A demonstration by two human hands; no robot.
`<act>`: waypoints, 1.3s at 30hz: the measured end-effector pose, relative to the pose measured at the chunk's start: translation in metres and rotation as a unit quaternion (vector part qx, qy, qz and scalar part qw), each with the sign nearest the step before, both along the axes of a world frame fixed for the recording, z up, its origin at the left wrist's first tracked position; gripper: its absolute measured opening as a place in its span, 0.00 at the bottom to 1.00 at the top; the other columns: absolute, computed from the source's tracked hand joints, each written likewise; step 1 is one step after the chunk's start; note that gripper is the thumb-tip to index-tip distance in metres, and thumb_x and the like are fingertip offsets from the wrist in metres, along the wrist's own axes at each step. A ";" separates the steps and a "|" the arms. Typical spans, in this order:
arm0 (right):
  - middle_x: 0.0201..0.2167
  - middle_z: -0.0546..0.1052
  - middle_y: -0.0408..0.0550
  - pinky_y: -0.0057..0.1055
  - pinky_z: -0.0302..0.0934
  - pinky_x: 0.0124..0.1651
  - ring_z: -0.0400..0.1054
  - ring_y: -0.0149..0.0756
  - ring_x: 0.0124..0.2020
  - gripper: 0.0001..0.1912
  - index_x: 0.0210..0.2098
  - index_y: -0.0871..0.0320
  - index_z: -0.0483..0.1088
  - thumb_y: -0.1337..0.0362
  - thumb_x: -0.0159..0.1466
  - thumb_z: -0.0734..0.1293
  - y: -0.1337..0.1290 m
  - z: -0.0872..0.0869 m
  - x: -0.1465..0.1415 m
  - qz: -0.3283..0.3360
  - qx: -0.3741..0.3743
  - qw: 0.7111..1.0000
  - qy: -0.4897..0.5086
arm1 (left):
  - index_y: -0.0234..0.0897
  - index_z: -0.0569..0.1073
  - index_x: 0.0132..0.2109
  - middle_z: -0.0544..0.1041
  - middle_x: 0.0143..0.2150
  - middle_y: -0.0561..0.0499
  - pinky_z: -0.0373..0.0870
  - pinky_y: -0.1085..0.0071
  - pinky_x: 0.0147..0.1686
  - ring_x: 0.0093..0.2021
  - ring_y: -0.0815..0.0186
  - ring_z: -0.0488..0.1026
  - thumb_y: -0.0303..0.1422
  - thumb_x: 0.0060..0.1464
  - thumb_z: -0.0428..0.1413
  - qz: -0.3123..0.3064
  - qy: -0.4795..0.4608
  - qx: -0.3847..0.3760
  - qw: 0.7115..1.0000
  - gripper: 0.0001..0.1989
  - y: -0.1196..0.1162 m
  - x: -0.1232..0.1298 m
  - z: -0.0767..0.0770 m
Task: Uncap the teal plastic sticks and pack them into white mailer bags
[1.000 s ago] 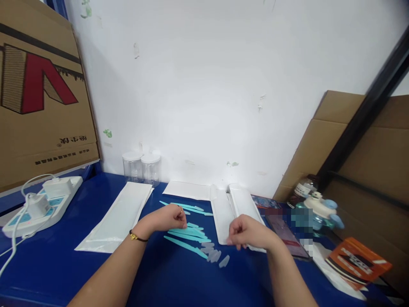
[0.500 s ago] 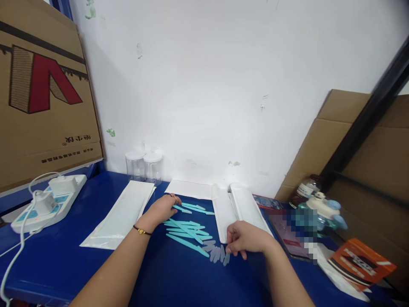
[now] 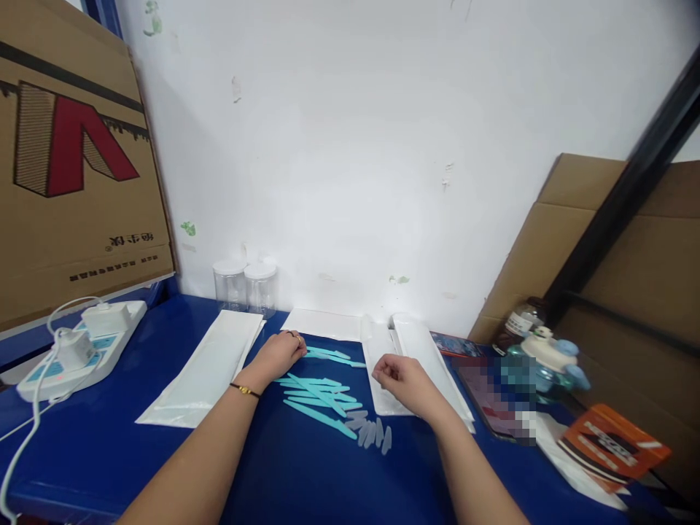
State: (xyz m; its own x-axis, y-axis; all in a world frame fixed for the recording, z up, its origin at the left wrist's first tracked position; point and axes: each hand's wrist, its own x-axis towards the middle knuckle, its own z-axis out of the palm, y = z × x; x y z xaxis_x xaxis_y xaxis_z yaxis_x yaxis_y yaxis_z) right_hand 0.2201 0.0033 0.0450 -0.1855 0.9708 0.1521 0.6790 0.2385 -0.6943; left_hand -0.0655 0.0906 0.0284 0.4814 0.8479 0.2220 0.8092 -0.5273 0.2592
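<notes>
Covering the near ends of the farther turquoise sticks (image 3: 331, 356), the left hand (image 3: 281, 354) bends downward with its fingers close together; its fingertips are partly hidden, so I cannot tell whether they grip a stick or only touch one. The right hand (image 3: 403, 380) hangs with loosely curled fingers, thumb near the forefinger; whether anything sits between them is too small to make out. Beneath it are white packets (image 3: 429, 354), partly hidden by the hand and wrist.

Between the hands and nearer the body, a turquoise pile (image 3: 322, 397) lies crisscrossed, its overlaps making the pieces hard to count. Just beside it, below the right hand, translucent pieces (image 3: 370, 430) lie fanned out, their edges faint against the blue table (image 3: 410, 485).

Left of the left hand lies a white envelope (image 3: 205, 372); beyond that hand stand two clear jars (image 3: 261, 292). To the right of the right hand, a flat dark device (image 3: 478, 394) is partly pixelated. Both forearms are cut off by the bottom edge.
</notes>
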 end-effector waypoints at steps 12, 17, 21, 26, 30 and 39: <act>0.21 0.72 0.43 0.23 0.57 0.23 0.64 0.26 0.18 0.14 0.28 0.60 0.68 0.54 0.56 0.64 0.002 -0.003 -0.016 0.035 -0.070 0.979 0.187 | 0.37 0.72 0.31 0.74 0.31 0.50 0.60 0.73 0.36 0.36 0.66 0.68 0.36 0.57 0.47 -0.152 -0.066 -0.028 0.986 0.13 -0.041 0.046 0.028; 0.17 0.72 0.42 0.22 0.54 0.20 0.62 0.25 0.15 0.12 0.26 0.62 0.71 0.58 0.52 0.68 -0.009 0.018 0.026 0.088 -0.194 0.969 0.129 | 0.36 0.74 0.32 0.76 0.33 0.50 0.62 0.75 0.31 0.33 0.68 0.69 0.36 0.53 0.48 -0.113 -0.078 -0.149 0.979 0.11 -0.033 0.022 0.025; 0.17 0.73 0.42 0.19 0.50 0.16 0.64 0.25 0.14 0.08 0.23 0.61 0.73 0.62 0.46 0.71 -0.014 0.012 0.034 0.161 -0.355 0.921 -0.003 | 0.38 0.75 0.31 0.76 0.29 0.52 0.60 0.76 0.26 0.29 0.68 0.69 0.34 0.47 0.52 -0.119 -0.029 -0.203 0.971 0.09 -0.029 0.019 0.012; 0.17 0.73 0.40 0.20 0.49 0.15 0.64 0.26 0.13 0.08 0.26 0.59 0.71 0.63 0.47 0.70 -0.008 -0.004 0.026 0.115 -0.352 0.928 -0.040 | 0.39 0.75 0.29 0.75 0.27 0.52 0.58 0.76 0.24 0.27 0.68 0.68 0.35 0.45 0.53 -0.095 -0.030 -0.161 0.982 0.07 -0.028 0.025 0.010; 0.22 0.73 0.43 0.23 0.54 0.19 0.64 0.28 0.18 0.09 0.30 0.59 0.70 0.59 0.55 0.65 0.003 -0.006 0.016 0.044 -0.163 0.985 -0.044 | 0.38 0.74 0.32 0.73 0.27 0.52 0.59 0.76 0.26 0.28 0.68 0.68 0.37 0.49 0.50 -0.060 -0.047 -0.107 0.991 0.10 -0.025 0.025 0.014; 0.41 0.69 0.50 0.28 0.55 0.32 0.69 0.36 0.35 0.09 0.39 0.56 0.69 0.65 0.61 0.59 0.031 -0.030 -0.036 -0.032 0.076 0.942 -0.326 | 0.40 0.72 0.44 0.73 0.42 0.49 0.64 0.71 0.41 0.43 0.62 0.69 0.34 0.52 0.52 -0.041 -0.063 -0.022 0.997 0.12 -0.015 0.023 -0.005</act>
